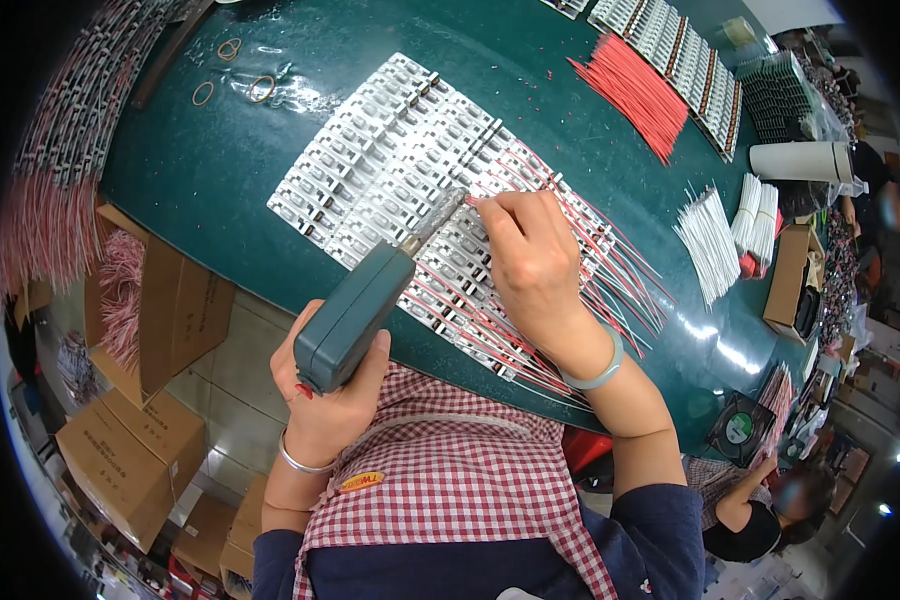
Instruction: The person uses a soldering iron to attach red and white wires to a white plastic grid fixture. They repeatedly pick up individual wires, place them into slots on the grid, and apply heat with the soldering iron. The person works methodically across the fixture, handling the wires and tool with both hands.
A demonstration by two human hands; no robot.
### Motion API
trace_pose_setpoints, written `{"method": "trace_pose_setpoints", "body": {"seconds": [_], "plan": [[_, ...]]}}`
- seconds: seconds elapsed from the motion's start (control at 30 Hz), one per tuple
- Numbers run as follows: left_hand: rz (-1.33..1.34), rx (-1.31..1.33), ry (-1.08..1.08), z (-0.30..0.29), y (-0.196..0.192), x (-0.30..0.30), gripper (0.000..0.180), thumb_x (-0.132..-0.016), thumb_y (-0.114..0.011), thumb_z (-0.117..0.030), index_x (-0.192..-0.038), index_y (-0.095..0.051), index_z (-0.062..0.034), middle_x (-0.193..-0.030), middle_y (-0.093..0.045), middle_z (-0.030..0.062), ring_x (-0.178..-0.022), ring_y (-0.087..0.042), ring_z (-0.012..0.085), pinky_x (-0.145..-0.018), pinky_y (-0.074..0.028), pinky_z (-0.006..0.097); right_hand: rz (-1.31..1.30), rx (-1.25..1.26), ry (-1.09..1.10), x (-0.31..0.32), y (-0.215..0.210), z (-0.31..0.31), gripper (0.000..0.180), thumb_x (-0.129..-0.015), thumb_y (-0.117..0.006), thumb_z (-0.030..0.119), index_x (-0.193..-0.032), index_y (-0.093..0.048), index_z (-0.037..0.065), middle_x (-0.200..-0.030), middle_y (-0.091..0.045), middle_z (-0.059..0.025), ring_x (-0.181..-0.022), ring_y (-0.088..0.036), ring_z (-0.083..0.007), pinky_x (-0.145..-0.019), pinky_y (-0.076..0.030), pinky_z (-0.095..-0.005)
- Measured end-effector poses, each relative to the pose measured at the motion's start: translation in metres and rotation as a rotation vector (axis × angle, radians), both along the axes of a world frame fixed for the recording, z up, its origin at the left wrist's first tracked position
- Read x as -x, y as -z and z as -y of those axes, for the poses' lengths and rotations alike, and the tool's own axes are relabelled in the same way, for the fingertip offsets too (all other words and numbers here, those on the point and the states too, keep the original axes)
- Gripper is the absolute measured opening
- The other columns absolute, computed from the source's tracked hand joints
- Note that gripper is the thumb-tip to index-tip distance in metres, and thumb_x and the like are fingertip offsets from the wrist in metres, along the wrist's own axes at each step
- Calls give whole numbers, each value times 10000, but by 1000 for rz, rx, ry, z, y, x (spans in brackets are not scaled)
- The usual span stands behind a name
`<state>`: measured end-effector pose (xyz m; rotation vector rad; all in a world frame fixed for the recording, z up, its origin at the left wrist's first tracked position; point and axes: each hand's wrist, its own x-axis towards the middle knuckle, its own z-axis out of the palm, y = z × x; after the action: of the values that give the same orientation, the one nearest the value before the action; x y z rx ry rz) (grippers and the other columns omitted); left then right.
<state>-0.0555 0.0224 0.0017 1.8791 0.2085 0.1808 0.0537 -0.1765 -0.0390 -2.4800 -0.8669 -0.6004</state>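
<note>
My left hand (322, 425) is wrapped round the dark green body of a soldering gun (354, 312). Its metal tip reaches up and right over rows of small white plastic parts (375, 150), which lie side by side on the table. My right hand (536, 262) is closed in a pinch beside that tip, with the red end of a wire showing at the fingertips. Thin red and white wires (615, 285) fan out from the right-hand rows, passing beneath and around my right wrist. The exact contact at the tip is too small to make out.
A pile of red wires (632, 95) lies at the back right near more white strips (685, 70). White wires (708, 245) and a pale cylinder (800, 161) are farther right. Rubber bands (261, 89) lie at the back left. Cardboard boxes (130, 460) stand at left; another person (760, 505) sits at right.
</note>
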Motion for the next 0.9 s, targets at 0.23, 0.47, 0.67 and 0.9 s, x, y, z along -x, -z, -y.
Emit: {"method": "trace_pose_setpoints", "body": {"seconds": [0.23, 0.47, 0.67, 0.9], "plan": [[88, -52, -36, -1, 5, 4, 197, -735, -725, 37, -920, -663, 68, -857, -662, 110, -686, -638, 167, -624, -510, 265, -2, -2, 5, 0, 0, 0, 261, -666, -627, -53, -926, -629, -25, -859, -574, -106, -769, -548, -256, -613, -474, -345], [77, -54, -37, -4, 4, 7, 213, -724, -728, 45, -926, -665, 70, -865, -666, 112, -708, -645, 171, -626, -513, 270, 35, -14, 19, 0, -1, -1, 277, -667, -623, -57, -942, -622, -25, -820, -569, -106, -764, -542, -258, -631, -471, -351], [102, -54, -48, -6, 8, 11, 221, -729, -727, 45, -939, -663, 70, -869, -668, 115, -711, -647, 173, -632, -511, 268, 12, -54, 3, 9, -2, -3, 252, -675, -634, -48, -925, -632, -15, -803, -560, -92, -759, -536, -251, -604, -461, -342], [52, 32, -38, -6, 7, 12, 188, -735, -712, 57, -912, -651, 65, -859, -646, 103, -707, -625, 152, -619, -491, 258, 16, -15, 7, 8, 1, -5, 244, -670, -637, -46, -912, -649, -16, -801, -552, -87, -752, -531, -244, -585, -455, -334]]}}
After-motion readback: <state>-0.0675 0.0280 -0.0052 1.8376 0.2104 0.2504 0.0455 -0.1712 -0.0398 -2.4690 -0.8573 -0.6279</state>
